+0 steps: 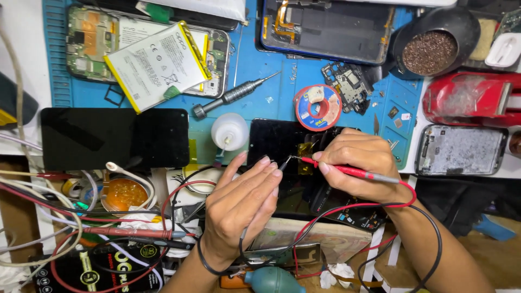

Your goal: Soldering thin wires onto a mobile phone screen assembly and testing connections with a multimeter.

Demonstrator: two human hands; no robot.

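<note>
My right hand [361, 163] grips a red test probe [347, 170] like a pen, its metal tip touching a gold flex part [304, 153] on a black phone screen [277, 142]. My left hand [241, 203] holds a black probe [284, 163], whose tip meets the same spot from the left. Red and black leads [374, 209] loop from the probes down past my right wrist.
A blue work mat [260, 73] carries an opened phone with a white and yellow battery [157, 64], a screwdriver [233, 96], a solder reel [318, 107], a small white bottle [229, 132] and another black screen [114, 138]. A red device [472, 100] and a bare phone frame [460, 150] lie at the right.
</note>
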